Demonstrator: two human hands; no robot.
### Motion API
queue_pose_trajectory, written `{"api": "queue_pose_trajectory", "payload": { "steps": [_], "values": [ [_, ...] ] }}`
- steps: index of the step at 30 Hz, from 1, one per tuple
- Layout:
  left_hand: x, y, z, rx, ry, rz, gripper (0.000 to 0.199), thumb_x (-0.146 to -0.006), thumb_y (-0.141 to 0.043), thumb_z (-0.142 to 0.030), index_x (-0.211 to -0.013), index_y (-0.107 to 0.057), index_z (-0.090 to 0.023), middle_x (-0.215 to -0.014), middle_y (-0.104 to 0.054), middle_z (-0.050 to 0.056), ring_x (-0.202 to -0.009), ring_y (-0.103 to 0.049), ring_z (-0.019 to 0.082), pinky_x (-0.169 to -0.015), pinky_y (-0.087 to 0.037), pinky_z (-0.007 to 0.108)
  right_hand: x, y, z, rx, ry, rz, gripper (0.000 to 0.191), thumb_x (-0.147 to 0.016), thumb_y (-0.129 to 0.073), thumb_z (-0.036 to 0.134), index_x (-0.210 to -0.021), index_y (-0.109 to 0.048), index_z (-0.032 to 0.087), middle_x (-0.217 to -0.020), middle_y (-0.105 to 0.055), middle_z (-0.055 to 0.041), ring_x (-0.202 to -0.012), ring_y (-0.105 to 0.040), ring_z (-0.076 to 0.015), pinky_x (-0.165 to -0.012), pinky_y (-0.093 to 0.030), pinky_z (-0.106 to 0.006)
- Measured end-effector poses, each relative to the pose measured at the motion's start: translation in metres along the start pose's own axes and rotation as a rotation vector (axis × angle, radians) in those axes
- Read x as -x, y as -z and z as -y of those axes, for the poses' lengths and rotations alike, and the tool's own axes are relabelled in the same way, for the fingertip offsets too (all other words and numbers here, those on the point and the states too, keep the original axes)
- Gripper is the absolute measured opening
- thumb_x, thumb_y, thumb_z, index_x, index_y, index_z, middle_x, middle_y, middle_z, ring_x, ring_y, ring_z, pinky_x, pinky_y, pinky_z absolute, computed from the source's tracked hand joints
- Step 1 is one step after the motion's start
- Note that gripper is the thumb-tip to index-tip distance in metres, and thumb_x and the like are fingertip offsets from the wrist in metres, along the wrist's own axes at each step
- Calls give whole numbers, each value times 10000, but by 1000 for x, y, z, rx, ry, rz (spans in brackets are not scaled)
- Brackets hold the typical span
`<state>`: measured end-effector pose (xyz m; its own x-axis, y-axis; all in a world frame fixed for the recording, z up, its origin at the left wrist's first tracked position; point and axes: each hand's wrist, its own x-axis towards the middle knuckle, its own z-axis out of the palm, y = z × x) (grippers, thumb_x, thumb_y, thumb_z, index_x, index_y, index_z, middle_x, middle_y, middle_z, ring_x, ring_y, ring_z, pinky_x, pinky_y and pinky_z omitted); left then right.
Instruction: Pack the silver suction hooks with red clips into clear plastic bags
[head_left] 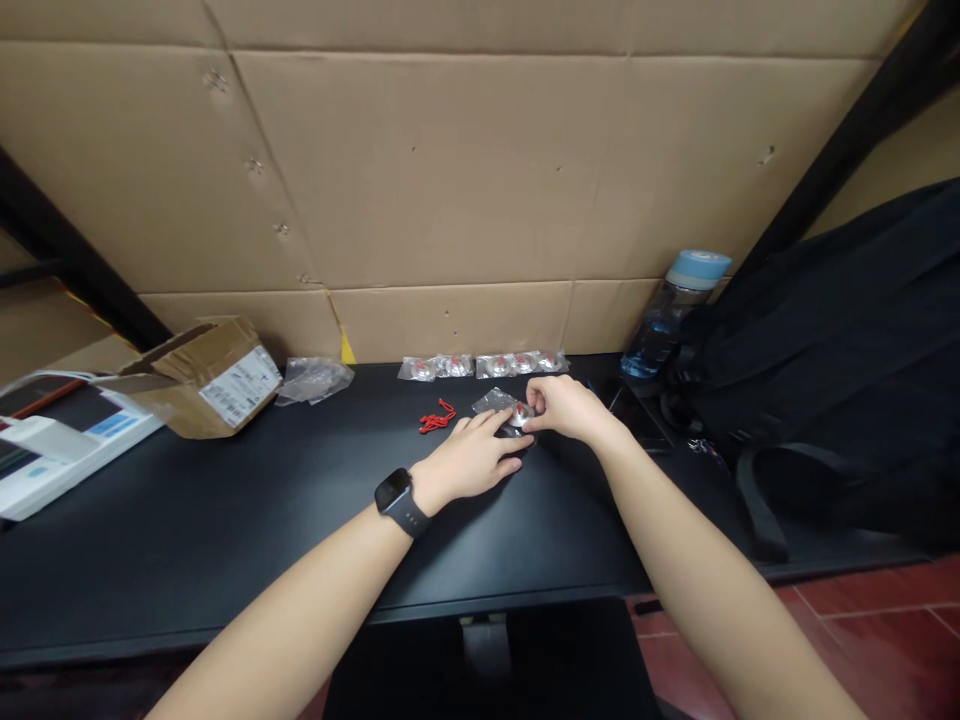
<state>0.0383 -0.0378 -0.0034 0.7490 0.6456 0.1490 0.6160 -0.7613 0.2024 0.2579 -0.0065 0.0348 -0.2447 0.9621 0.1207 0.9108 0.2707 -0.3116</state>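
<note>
A small silver round item with a red mark (pixel 520 411) lies at a clear plastic bag (pixel 491 400) on the black table. My left hand (pixel 474 455), with a dark watch on its wrist, rests flat with fingers spread, its fingertips on the bag's lower edge. From the right, my right hand (pixel 564 408) pinches the silver item's edge between thumb and curled fingers. A bundle of red cords (pixel 437 416) sits just left of the bag. Behind, along the cardboard wall, several bagged silver items (pixel 499 366) stand in a row.
An opened cardboard box (pixel 214 375), an empty plastic bag (pixel 313 379) and a white power strip (pixel 75 455) are on the left. At the right are a blue-lidded bottle (pixel 675 310), a dark flat device (pixel 640 415) and a black backpack (pixel 832 370).
</note>
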Motion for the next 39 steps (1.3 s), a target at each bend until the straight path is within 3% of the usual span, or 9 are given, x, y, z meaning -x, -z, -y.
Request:
{"api": "queue_pose_trajectory", "payload": {
  "steps": [4,10,15,22,26,30,33,37,39],
  "values": [
    [1,3,-1,-4,0,-8,426,-1000,-523,-433,-1424,-554,-414,-1658,-286,58,-1491,-306,368,-1130,-356,586,-1,-9,13,100,-93,-54,287,-673,-859,432,-731,-649,246,-786,-712,-17,-703,-641,-198,-581,-348,-263],
    [3,3,0,-28,18,-28,416,-989,-539,-440,-1403,-570,-430,-1654,-296,61,-1500,-281,381,-1126,-345,610,0,-11,9,4,22,-4,201,-749,-797,306,-746,-606,242,-752,-699,25,-711,-628,-160,-580,-319,-237],
    [3,1,2,-22,8,-40,429,-972,-571,-421,-1400,-578,-418,-1667,-277,44,-1505,-278,380,-1125,-350,606,-4,-15,10,73,-59,-105,292,-738,-812,404,-770,-572,240,-857,-712,8,-749,-624,-178,-569,-281,-252],
    [5,8,3,-37,-21,-49,399,-946,-607,-383,-1343,-635,-366,-1632,-351,65,-1453,-382,359,-1098,-387,560,-16,-30,15,92,-62,-219,256,-800,-768,383,-811,-567,225,-900,-701,-30,-764,-611,-184,-586,-299,-260],
    [6,21,1,-61,-10,-106,231,-909,-601,-234,-1096,-722,-294,-1396,-598,66,-1300,-526,310,-1044,-424,479,-17,-26,8,-57,119,-160,194,-791,-767,275,-871,-603,210,-893,-665,-16,-774,-591,-167,-631,-355,-241],
    [2,29,5,-90,58,-219,407,-794,-533,-18,-1102,-635,-264,-1170,-670,55,-1118,-592,261,-929,-451,407,-10,-5,-2,-265,332,-36,104,-911,-644,278,-979,-628,201,-867,-638,-9,-782,-581,-162,-714,-423,-246],
    [-4,25,12,-133,119,-300,437,-818,-574,-49,-1199,-582,-263,-1199,-658,67,-1144,-568,280,-918,-432,419,-6,6,-7,-270,364,-76,143,-946,-505,149,-989,-631,203,-913,-642,-26,-820,-578,-165,-777,-438,-265],
    [-12,16,20,-119,169,-339,197,-883,-661,-205,-1070,-633,-259,-1127,-689,59,-1115,-573,283,-912,-405,424,-6,1,-10,-183,372,-99,297,-739,-727,74,-1003,-656,190,-953,-622,-24,-804,-553,-157,-756,-430,-252],
    [-13,14,23,-91,175,-337,53,-903,-658,-244,-955,-657,-249,-1052,-709,52,-1083,-583,275,-909,-391,421,-9,-5,-11,-190,365,-88,202,-739,-777,121,-909,-687,184,-892,-632,-15,-776,-554,-152,-724,-422,-243]
  ]
}}
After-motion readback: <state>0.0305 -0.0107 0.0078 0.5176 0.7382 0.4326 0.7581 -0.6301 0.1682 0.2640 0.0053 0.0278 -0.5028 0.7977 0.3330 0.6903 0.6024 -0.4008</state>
